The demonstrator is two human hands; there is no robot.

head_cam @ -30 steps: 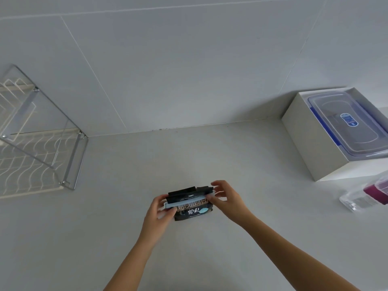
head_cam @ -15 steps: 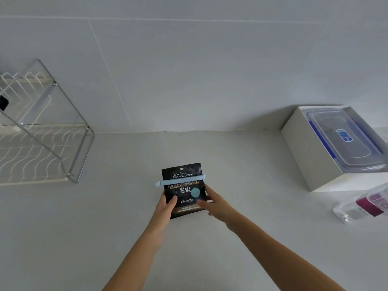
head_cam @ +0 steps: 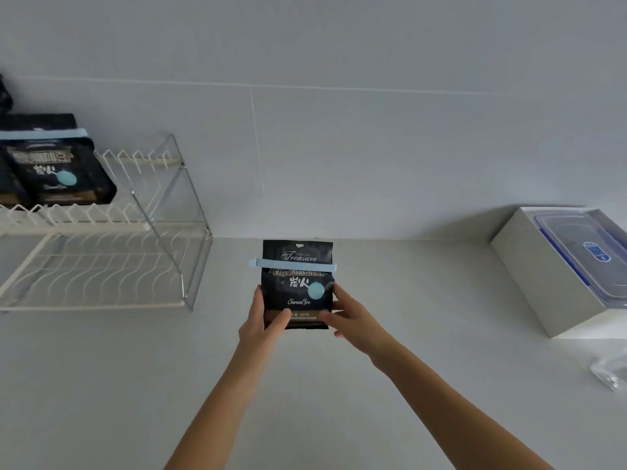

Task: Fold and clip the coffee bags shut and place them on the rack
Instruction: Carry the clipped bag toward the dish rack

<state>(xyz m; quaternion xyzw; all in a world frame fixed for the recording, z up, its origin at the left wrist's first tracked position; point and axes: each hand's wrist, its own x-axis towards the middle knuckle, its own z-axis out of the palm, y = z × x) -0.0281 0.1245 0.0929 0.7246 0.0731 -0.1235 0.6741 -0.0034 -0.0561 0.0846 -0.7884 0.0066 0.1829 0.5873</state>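
above the counter (head_cam: 339,385) i hold the clipped coffee bag (head_cam: 297,286) upright, left hand (head_cam: 258,320) and right hand (head_cam: 349,317) gripping its lower corners, ready for the rack (head_cam: 101,266) at left.

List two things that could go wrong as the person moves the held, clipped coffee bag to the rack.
1. Both hands, left hand and right hand, pinch only the bottom of the coffee bag, so its upright top may tip or slip.
2. The rack's upper shelf already holds a clipped bag; sliding the new one in beside it might knock it over.
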